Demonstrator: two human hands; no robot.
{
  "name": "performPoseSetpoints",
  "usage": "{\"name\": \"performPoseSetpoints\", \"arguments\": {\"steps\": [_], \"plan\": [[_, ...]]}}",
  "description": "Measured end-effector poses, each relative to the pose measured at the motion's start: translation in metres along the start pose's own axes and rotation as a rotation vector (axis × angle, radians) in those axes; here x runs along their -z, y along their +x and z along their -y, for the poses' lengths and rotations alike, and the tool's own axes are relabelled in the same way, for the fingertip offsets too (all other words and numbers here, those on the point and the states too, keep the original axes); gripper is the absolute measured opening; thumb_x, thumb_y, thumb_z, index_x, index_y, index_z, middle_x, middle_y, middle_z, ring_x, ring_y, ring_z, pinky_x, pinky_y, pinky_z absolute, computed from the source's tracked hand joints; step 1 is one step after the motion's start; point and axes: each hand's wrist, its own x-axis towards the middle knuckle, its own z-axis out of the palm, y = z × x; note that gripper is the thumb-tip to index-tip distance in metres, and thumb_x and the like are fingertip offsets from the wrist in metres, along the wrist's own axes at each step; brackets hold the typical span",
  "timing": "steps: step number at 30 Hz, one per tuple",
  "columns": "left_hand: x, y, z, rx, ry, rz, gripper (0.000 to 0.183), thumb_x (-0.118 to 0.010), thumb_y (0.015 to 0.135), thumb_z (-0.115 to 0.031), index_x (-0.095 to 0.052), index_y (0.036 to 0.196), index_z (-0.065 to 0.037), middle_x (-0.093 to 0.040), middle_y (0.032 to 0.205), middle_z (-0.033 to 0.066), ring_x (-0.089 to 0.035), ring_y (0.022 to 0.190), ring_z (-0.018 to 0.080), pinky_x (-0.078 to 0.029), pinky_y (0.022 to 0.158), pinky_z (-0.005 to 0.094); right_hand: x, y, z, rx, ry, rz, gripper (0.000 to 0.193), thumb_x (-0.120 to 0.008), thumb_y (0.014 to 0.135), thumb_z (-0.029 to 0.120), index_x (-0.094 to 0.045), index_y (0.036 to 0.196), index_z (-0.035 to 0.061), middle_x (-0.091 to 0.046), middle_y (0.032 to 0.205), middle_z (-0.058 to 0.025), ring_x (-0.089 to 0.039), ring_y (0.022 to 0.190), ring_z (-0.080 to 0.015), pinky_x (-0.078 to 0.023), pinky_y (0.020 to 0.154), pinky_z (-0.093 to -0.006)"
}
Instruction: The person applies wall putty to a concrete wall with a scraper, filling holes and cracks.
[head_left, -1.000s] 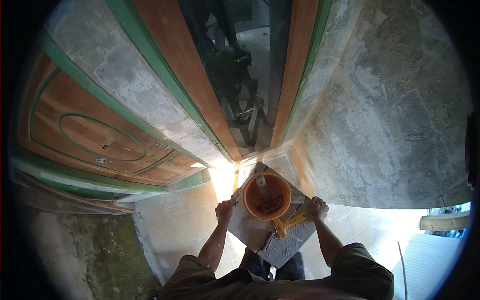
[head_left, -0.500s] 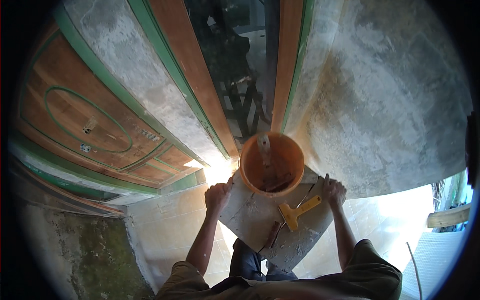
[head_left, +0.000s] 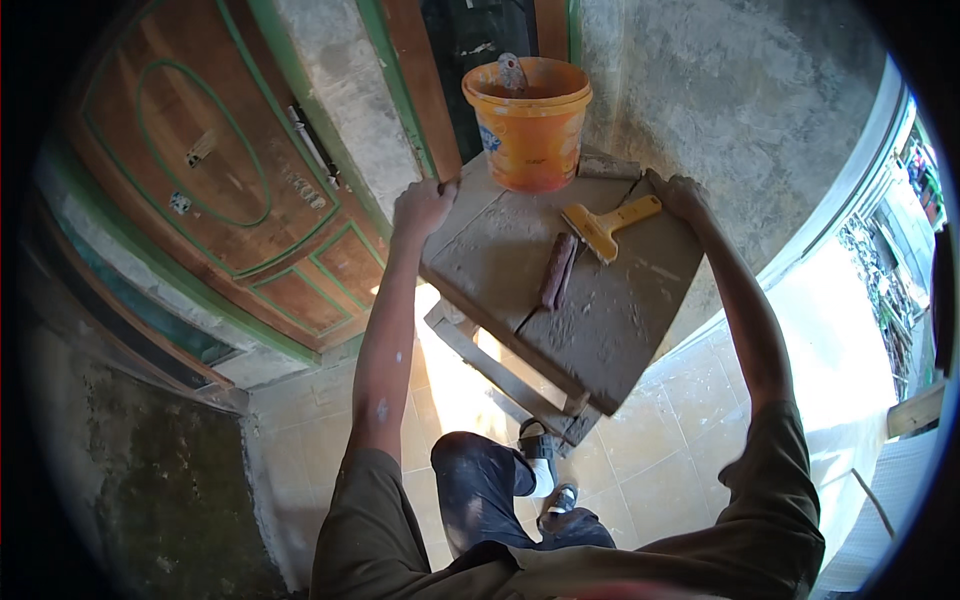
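In front of me stands a small wooden table (head_left: 480, 245) with a worn, spattered plank top and a slatted frame beneath. My left hand (head_left: 425, 207) grips its left edge, fingers closed round the board. On the opposite side my right hand (head_left: 682, 197) is closed on the right edge. An orange plastic bucket (head_left: 537, 135) sits at the far corner, with a tool handle (head_left: 512, 73) sticking up inside its rim. Nearer me lie a yellow scraper (head_left: 605, 228) and a narrow reddish-brown piece (head_left: 558, 272) whose kind I cannot make out.
A brown wooden door with green trim (head_left: 210, 160) stands at the left. Ahead are a dark glass panel and a grey plastered wall (head_left: 690, 100). Pale floor tiles (head_left: 640, 450) lie underfoot, with my sandalled feet below the table. Bright daylight enters at the right.
The table and its load appear farther out from my body, and my arms are more stretched. The bucket now shows its side rather than its inside. Both hands keep hold of the edges.
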Motion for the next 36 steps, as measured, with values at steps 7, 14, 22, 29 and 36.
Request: {"name": "performPoseSetpoints", "arguments": {"steps": [7, 14, 22, 29, 36], "plan": [[-0.002, -0.054, 0.004, -0.417, 0.09, -0.219, 0.045, -0.038, 0.09, -0.035, -0.045, 0.121, -0.003, -0.047, 0.127, 0.0154, -0.044, 0.118, 0.0313, -0.034, 0.096, 0.0477, -0.001, 0.018, -0.024, -0.051, 0.272, -0.281, 0.056, -0.04, 0.089, 0.048, -0.057, 0.105, -0.0028, -0.056, 0.105, -0.0272, -0.052, 0.103, -0.0399, -0.04, 0.088, -0.0452], [0.002, -0.097, 0.038, -0.428, -0.031, -0.152, 0.049, -0.037, 0.091, -0.037, -0.038, 0.13, -0.007, -0.035, 0.138, 0.0118, -0.029, 0.129, 0.0284, -0.019, 0.105, 0.0505, 0.073, -0.062, 0.104, 0.507, 0.367, -0.769, 0.047, -0.051, 0.086, 0.035, -0.046, 0.119, 0.0016, -0.045, 0.125, -0.02, -0.048, 0.108, -0.0395, -0.04, 0.09, -0.0453], [0.009, -0.103, 0.031, -0.507, -0.143, -0.2, 0.055, -0.041, 0.09, -0.036, -0.036, 0.129, 0.003, -0.034, 0.135, 0.0212, -0.028, 0.129, 0.0332, -0.021, 0.106, 0.0449, 0.12, -0.058, 0.148, 0.359, 0.178, -0.51, 0.112, -0.069, 0.063, 0.059, -0.012, 0.138, -0.0027, -0.028, 0.136, -0.0271, -0.029, 0.128, -0.0376, -0.029, 0.105, -0.0415], [0.006, -0.103, 0.033, -0.536, -0.219, -0.29, 0.052, -0.043, 0.09, -0.032, -0.036, 0.127, 0.005, -0.035, 0.133, 0.0213, -0.028, 0.128, 0.0336, -0.022, 0.104, 0.0495, 0.105, -0.032, 0.174, 0.261, 0.418, -0.23, 0.121, -0.077, 0.056, 0.052, -0.008, 0.137, -0.006, -0.031, 0.136, -0.0252, -0.029, 0.128, -0.0337, -0.028, 0.106, -0.0385], [0.017, -0.102, 0.033, -0.525, -0.2, -0.219, 0.053, -0.043, 0.09, -0.033, -0.037, 0.127, 0.004, -0.035, 0.135, 0.0195, -0.028, 0.129, 0.0315, -0.022, 0.104, 0.0503, 0.103, -0.02, 0.17, 0.362, 0.381, -0.222, 0.108, -0.081, 0.055, 0.041, -0.023, 0.137, 0.005, -0.037, 0.133, -0.0185, -0.033, 0.126, -0.0326, -0.029, 0.105, -0.0401]]}}
